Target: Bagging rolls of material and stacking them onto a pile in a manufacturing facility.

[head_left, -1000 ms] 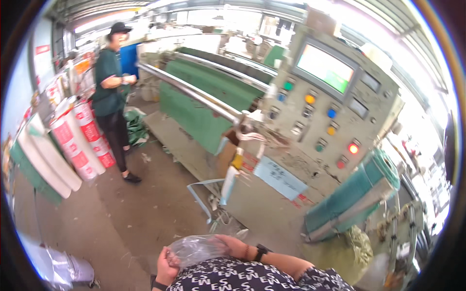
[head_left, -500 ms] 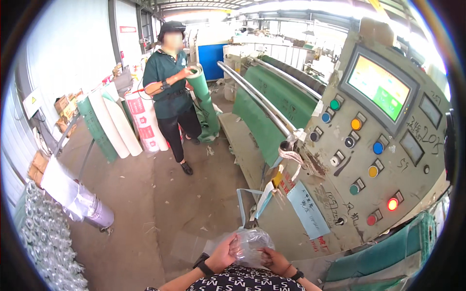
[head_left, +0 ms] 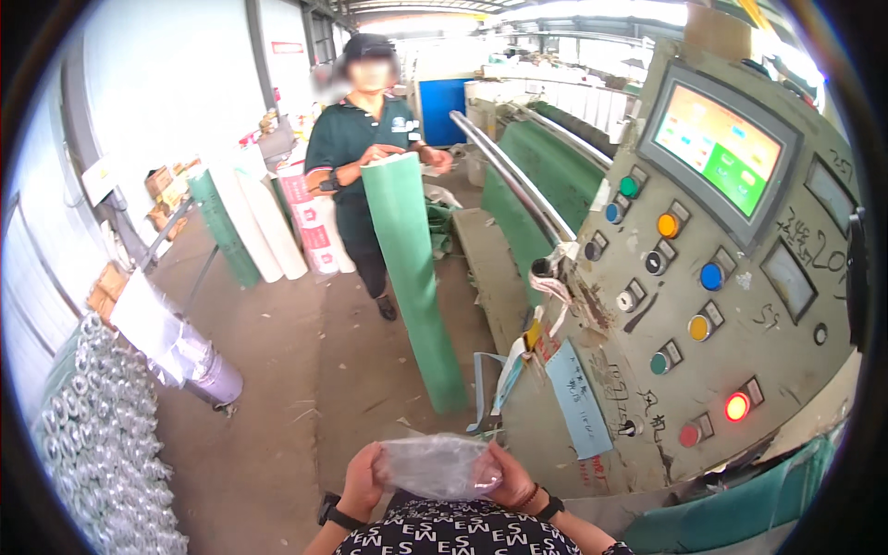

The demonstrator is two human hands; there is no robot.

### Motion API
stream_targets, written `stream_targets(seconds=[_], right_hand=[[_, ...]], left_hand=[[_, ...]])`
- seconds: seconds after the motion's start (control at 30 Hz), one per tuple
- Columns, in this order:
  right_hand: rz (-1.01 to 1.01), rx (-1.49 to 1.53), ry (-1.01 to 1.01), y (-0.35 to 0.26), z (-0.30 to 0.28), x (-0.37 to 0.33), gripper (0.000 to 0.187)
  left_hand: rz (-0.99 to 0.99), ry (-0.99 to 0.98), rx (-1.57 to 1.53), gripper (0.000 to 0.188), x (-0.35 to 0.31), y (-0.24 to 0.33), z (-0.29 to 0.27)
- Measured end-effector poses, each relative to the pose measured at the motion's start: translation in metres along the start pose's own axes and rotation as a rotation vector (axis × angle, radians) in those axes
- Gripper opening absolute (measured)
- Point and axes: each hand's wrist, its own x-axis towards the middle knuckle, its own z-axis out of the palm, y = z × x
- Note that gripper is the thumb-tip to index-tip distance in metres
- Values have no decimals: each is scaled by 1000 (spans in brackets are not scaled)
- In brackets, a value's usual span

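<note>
A clear plastic bag (head_left: 430, 466) is stretched between my two hands, just in front of my body. My left hand (head_left: 366, 474) grips its left end, with the fingers closed on the film. At the other end, my right hand (head_left: 510, 475) is closed on the bag, and some film bunches beside the thumb. Beyond the bag stands a tall green roll (head_left: 413, 277), slightly tilted, its lower end near the floor. A co-worker in a dark green shirt (head_left: 365, 134) steadies its top with one hand; their other hand is raised beside it.
A control panel (head_left: 684, 305) with a lit screen and buttons rises at my right. Behind it, a machine carries green sheet (head_left: 532, 171) under metal bars. Plastic-wrapped rolls (head_left: 102, 435) pile at the left; a purple-ended wrapped roll (head_left: 199, 365) and upright rolls (head_left: 264, 222) stand farther off.
My hands have moved apart, drawing the bunched bag out wide. The co-worker has come nearer, bringing the green roll forward from beside the machine. My view has shifted slightly left.
</note>
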Motion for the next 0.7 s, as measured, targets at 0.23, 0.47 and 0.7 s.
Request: stream_targets(seconds=[0.23, 0.47, 0.7], right_hand=[[-91, 117, 22, -3, 14, -15, 30], [-264, 140, 329, 9, 5, -24, 30], [-523, 147, 367, 38, -4, -6, 22]], left_hand=[[1002, 36, 1101, 32, -19, 72, 44], [1548, -8, 1498, 53, 11, 218, 131], [1516, -249, 1826, 45, 65, 255, 64]])
